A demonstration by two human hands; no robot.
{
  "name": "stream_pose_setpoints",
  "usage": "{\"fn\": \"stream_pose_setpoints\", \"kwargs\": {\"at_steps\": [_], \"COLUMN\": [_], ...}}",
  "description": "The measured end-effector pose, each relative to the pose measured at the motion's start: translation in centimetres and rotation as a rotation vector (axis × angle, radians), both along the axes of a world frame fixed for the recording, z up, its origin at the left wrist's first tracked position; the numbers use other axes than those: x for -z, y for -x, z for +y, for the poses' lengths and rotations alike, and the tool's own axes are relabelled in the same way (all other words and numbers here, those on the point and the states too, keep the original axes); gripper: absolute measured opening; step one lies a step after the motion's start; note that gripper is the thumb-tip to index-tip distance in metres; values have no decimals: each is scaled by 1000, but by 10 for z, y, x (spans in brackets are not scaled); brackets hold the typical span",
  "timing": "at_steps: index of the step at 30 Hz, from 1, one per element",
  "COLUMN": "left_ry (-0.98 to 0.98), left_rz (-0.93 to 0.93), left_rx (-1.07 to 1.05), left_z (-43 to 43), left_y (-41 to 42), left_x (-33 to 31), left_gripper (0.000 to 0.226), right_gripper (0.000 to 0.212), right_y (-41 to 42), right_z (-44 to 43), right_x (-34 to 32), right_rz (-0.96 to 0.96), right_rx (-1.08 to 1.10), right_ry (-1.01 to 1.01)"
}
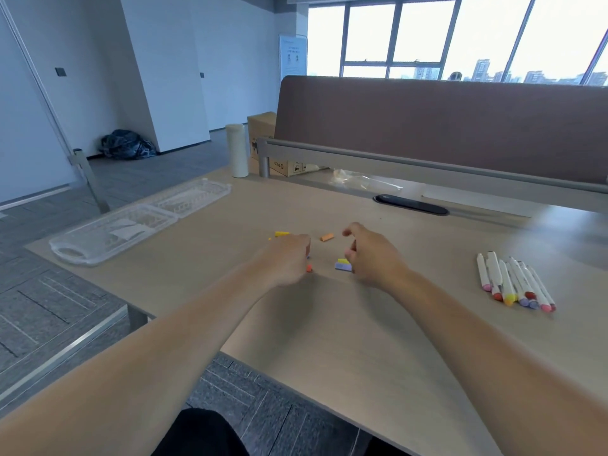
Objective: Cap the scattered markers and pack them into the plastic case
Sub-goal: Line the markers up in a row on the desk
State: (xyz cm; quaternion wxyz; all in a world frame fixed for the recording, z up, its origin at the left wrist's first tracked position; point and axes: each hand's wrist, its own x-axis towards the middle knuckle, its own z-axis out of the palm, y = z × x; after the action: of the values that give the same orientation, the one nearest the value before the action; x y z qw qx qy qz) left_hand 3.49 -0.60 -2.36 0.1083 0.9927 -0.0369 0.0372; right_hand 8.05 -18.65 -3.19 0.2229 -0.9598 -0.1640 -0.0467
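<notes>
Where stubby plastic caps (343, 265) lie, right hand (373, 255) grip gapes loosely; left hand (288, 258) grip is hidden.

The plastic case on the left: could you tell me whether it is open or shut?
Open: the plastic case lies spread flat, its two clear halves side by side.

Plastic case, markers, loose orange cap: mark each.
plastic case (88, 238), head view, floor of its near half.
markers (513, 279), head view, white barrel mid-bundle.
orange cap (327, 237), head view, middle of the cap.
</notes>
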Motion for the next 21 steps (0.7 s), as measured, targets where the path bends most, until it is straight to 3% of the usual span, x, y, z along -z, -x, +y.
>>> {"fn": "stream_pose_setpoints", "kwargs": {"at_steps": [2, 6, 11, 15, 21], "left_ry": [-34, -104, -135, -145, 45], "left_rz": [8, 21, 27, 37, 39], "left_rx": [6, 27, 43, 67, 18], "left_z": [1, 3, 3, 1, -3], "left_y": [-4, -9, -13, -11, -6], "left_x": [6, 14, 18, 19, 15], "left_gripper": [8, 8, 4, 6, 3], "right_gripper": [37, 25, 26, 12, 22], "right_y": [-3, -2, 0, -1, 2], "right_z": [-7, -8, -4, -1, -1], "right_x": [1, 1, 4, 12, 16], "right_rz": [-7, 1, 6, -21, -48], "right_rx": [-28, -14, -57, -66, -86], "right_ry": [93, 232, 246, 250, 250]}}
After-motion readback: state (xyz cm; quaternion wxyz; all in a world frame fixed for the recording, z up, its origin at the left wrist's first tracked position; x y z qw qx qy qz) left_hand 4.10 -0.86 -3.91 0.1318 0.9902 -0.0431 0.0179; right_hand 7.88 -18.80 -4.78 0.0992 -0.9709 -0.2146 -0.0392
